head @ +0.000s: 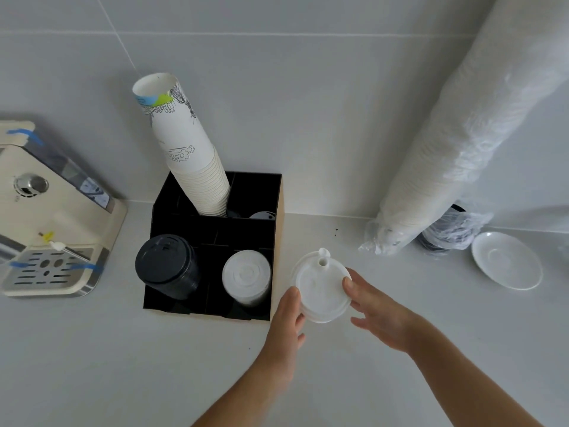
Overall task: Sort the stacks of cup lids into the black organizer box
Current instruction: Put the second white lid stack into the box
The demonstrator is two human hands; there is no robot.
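A stack of white cup lids [320, 288] with a small spout on top stands on the counter just right of the black organizer box [191, 223]. My left hand [288, 318] touches its left side and my right hand [378, 309] grips its right side, thumb on the rim. In the box, a stack of black lids [167, 266] fills the front left compartment and a stack of white lids [246, 277] the front right one. A leaning stack of paper cups [191, 155] rises from the back.
A cream coffee machine [49, 217] sits at the left. A long plastic-wrapped sleeve of cups [455, 143] leans on the wall at the right, with a bagged dark stack [446, 235] behind its foot. A white saucer [506, 260] lies at the far right.
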